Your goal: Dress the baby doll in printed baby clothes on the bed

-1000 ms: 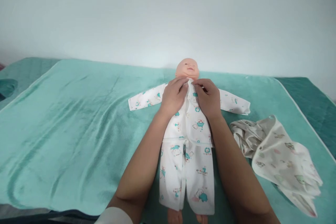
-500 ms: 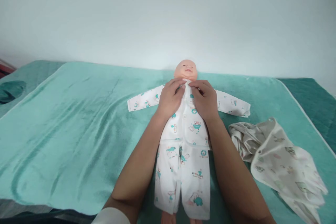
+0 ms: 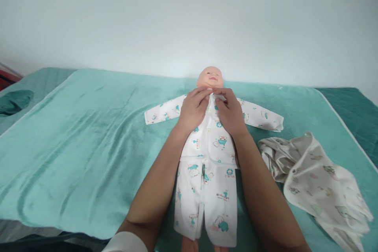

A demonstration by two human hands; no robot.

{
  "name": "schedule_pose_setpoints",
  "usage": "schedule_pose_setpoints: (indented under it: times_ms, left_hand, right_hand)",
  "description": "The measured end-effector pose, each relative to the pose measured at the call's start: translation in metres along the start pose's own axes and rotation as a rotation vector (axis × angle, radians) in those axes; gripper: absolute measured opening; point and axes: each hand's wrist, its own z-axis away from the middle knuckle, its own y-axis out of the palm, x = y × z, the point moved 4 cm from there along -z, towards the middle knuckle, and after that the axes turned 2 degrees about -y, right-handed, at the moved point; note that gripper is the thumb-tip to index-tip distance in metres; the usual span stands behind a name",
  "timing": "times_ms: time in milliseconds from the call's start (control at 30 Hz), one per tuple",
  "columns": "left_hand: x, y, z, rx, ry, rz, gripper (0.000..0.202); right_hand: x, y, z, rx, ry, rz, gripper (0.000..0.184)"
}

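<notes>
jacket (image 3: 219,151) on doll (image 3: 210,75), long axis near to far; collar (image 3: 211,100) at far end, under fingertips. left hand (image 3: 192,111), right hand (image 3: 231,112) equally near, fingers pinched on collar edges.

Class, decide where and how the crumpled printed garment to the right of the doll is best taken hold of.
Probably take the crumpled printed garment by its bunched end, coming from above with the right hand. That end lies nearest that hand, and its gathered folds offer more to pinch than the flatter, spread part.
</notes>
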Motion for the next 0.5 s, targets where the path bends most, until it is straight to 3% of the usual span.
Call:
schedule_pose_setpoints:
  times_ms: [500]
  left_hand:
    - [-0.0005, 0.0014, 0.0008, 0.044, -0.008, -0.073, 0.038]
  right_hand:
    - [0.0003, 0.0002, -0.0007, -0.004, -0.061, 0.081, 0.027]
